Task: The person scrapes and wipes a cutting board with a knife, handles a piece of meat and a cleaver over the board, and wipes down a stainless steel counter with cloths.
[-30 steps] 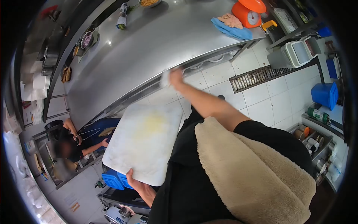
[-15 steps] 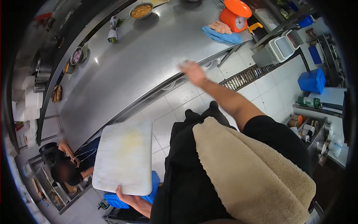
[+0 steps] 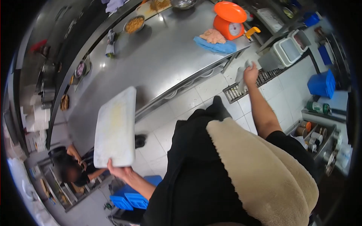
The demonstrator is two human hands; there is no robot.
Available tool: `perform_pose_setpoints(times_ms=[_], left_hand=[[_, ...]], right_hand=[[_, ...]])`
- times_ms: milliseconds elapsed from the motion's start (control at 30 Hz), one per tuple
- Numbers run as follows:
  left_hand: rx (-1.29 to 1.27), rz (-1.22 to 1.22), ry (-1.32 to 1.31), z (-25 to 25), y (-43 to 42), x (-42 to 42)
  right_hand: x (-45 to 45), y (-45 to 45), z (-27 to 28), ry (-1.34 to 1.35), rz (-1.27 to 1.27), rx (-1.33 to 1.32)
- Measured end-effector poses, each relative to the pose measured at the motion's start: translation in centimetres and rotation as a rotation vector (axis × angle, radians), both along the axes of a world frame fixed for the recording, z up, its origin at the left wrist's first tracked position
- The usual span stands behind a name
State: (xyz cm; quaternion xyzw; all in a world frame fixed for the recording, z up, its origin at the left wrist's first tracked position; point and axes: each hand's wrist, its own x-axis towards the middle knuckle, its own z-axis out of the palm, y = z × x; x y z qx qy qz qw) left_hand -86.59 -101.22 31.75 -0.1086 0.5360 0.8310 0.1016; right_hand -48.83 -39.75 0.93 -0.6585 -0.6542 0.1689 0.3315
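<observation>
My left hand (image 3: 121, 171) grips the lower edge of a white cutting board (image 3: 115, 130). The board is held tilted beside the steel table, with a faint yellow stain on its face. Out to the right, over the floor drain, my right hand (image 3: 250, 74) is closed on a pale grey piece that looks like a cloth (image 3: 241, 75); blur hides its details. A beige towel (image 3: 256, 162) hangs across the front of my black clothing.
On the steel table (image 3: 151, 64) stand an orange scale (image 3: 228, 28), pink and blue cloths (image 3: 215, 46) and a bowl of shredded food (image 3: 134, 25). A co-worker (image 3: 71, 167) is at lower left. Lidded bins (image 3: 279, 52) stand at right, beside the drain grate (image 3: 266, 77).
My right hand has swung right, from the table edge to above the drain, and a pale cloth-like piece now shows in it. The cutting board has risen and turned more edge-on.
</observation>
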Motion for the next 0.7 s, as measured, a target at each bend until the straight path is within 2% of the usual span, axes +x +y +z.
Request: perform_pose_setpoints(times_ms=[33,133,233,367,433,500,567,600,667,700], left_hand=[[0.007,0.014,-0.005,-0.7,0.9,-0.5],[0.019,0.019,0.066,-2.1,4.0,-0.7],[0.067,0.025,0.089,-2.3,7.8,0.2],[0.041,0.061,0.059,-1.8,10.2,1.4],[0.004,0.06,0.06,-1.8,10.7,1.1],[0.002,0.04,0.049,-2.9,9.7,-0.3],[0.017,0.012,0.022,-4.0,8.9,-1.6],[0.033,0.0,0.01,-4.3,8.5,-2.4],[0.055,-0.009,0.008,-5.1,7.4,-4.0],[0.055,-0.016,0.012,-5.6,6.8,-5.0]], right_hand=[[0.2,2.6,-0.3,0.028,0.058,0.127],[-2.9,6.6,3.2,0.126,0.162,0.085],[-7.2,5.1,-0.3,0.206,0.244,0.224],[-15.2,-7.3,2.6,0.576,0.186,-0.176],[-18.5,-12.0,2.8,0.584,0.259,-0.317],[-21.4,-16.7,4.1,0.676,0.443,-0.407],[-24.2,-20.8,5.8,0.488,0.669,-0.501],[-26.1,-22.6,4.1,0.433,0.825,-0.452],[-29.5,-25.7,6.2,0.364,0.916,-0.604],[-31.0,-26.8,7.1,0.419,1.033,-0.726]])
